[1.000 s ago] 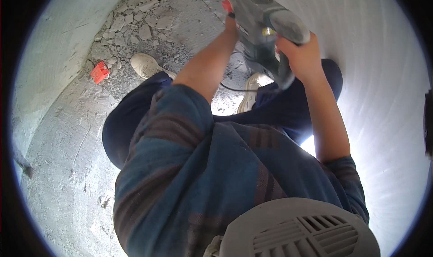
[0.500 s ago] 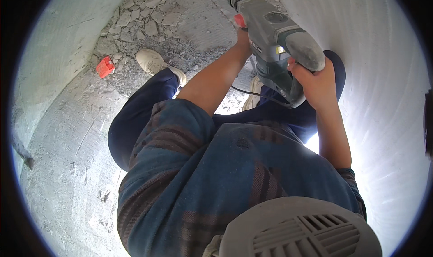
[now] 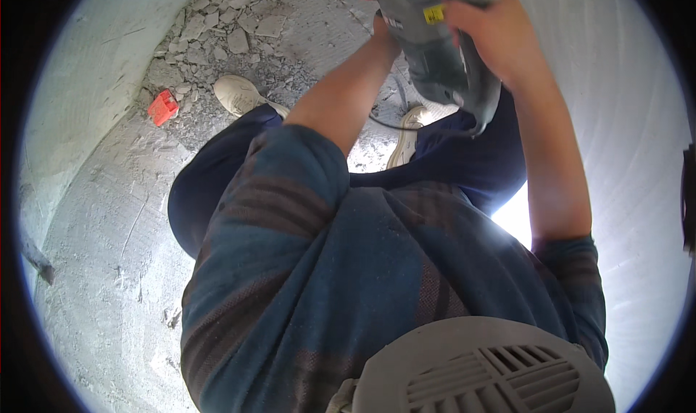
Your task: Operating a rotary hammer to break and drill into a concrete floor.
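Observation:
A grey and dark green rotary hammer drill (image 3: 433,64) is held up at the top of the head view, its front end cut off by the picture's edge. My right hand (image 3: 500,40), slightly blurred, is wrapped round its rear handle. At the tool's left side is my left hand (image 3: 386,35), holding it near the front; its fingers are hidden behind the body. From the bottom of the handle a black cord (image 3: 428,131) loops to the left, past my shoes.
Broken chips of rubble (image 3: 232,40) cover the floor ahead. A red plastic piece (image 3: 163,107) lies beside my left shoe (image 3: 238,94). Pale walls close in left and right (image 3: 616,123). A grey vented mask (image 3: 486,366) juts into the lower edge.
Both hands have moved the hammer drill up and forward, so its front has left the picture. My right arm is stretched further out. The red piece and rubble lie unmoved.

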The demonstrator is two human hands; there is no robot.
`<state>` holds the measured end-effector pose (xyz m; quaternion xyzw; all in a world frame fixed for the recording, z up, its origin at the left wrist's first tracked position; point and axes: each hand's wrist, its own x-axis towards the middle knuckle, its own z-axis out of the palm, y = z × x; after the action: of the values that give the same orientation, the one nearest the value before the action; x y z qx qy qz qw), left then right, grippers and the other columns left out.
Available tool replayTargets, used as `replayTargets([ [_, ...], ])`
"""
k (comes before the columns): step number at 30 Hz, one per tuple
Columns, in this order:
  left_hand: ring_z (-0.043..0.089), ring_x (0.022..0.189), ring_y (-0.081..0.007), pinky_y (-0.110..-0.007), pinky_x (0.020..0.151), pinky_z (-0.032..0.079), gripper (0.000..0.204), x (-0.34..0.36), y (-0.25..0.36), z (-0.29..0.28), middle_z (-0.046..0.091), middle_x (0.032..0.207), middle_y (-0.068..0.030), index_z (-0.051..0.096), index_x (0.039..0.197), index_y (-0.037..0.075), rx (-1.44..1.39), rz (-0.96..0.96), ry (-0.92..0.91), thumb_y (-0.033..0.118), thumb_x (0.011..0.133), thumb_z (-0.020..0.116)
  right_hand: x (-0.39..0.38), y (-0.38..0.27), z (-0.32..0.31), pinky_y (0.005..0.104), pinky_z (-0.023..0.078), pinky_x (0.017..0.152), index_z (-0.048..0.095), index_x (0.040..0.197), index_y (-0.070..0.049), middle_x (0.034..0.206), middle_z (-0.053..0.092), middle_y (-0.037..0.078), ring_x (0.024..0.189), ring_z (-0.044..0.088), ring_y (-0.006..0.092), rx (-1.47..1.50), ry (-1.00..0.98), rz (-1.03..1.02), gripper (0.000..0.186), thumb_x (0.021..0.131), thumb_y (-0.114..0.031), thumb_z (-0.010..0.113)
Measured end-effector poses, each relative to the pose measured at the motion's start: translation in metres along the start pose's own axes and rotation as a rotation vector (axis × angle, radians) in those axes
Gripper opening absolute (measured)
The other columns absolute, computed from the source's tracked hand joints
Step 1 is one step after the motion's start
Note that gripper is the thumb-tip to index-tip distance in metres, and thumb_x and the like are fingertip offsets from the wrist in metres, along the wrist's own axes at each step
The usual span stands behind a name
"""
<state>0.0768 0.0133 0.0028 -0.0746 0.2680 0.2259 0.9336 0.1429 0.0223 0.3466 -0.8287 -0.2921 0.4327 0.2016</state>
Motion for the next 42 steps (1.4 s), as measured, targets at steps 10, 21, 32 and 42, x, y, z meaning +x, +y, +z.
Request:
replayTargets([
  [10, 0.065, 0.103, -0.0286, -0.044, 0.090, 0.051, 0.044, -0.001, 0.003, 0.008, 0.066, 0.115, -0.0125, 0.058, 0.123, 0.007, -0.009, 0.047, 0.007, 0.041, 0.096, 0.052, 0.004, -0.017, -0.015, 0.0340, 0.048, 0.061, 0.068, 0.077, 0.008, 0.068, 0.065, 0.012, 0.063, 0.061, 0.0196, 0.064, 0.122, -0.116, 0.036, 0.073, -0.027, 0.064],
  [21, 0.065, 0.103, -0.0278, -0.043, 0.089, 0.052, 0.047, 0.021, 0.014, 0.023, 0.066, 0.116, -0.0126, 0.058, 0.125, 0.006, 0.009, 0.054, -0.023, 0.042, 0.095, 0.053, 0.028, -0.055, -0.028, 0.0345, 0.047, 0.056, 0.068, 0.071, 0.003, 0.066, 0.064, 0.010, 0.059, 0.060, 0.0182, -0.061, 0.047, -0.155, 0.025, 0.070, -0.022, 0.065],
  [32, 0.066, 0.103, -0.0270, -0.042, 0.089, 0.053, 0.050, 0.006, 0.010, -0.012, 0.066, 0.117, -0.0128, 0.057, 0.126, 0.005, 0.042, 0.037, 0.041, 0.044, 0.095, 0.053, -0.013, 0.005, 0.008, 0.0252, 0.045, 0.066, 0.066, 0.071, -0.004, 0.072, 0.065, 0.000, 0.071, 0.058, 0.0115, -0.105, 0.045, -0.217, 0.020, 0.075, -0.023, 0.067],
  [42, 0.067, 0.102, -0.0263, -0.041, 0.088, 0.053, 0.053, -0.003, 0.017, -0.063, 0.067, 0.118, -0.0130, 0.057, 0.128, 0.004, 0.261, -0.028, 0.125, 0.045, 0.095, 0.054, -0.043, 0.070, 0.040, 0.0285, 0.049, 0.069, 0.069, 0.088, -0.001, 0.082, 0.069, 0.005, 0.075, 0.063, 0.0126, 0.127, 0.134, -0.010, 0.021, 0.075, -0.018, 0.068],
])
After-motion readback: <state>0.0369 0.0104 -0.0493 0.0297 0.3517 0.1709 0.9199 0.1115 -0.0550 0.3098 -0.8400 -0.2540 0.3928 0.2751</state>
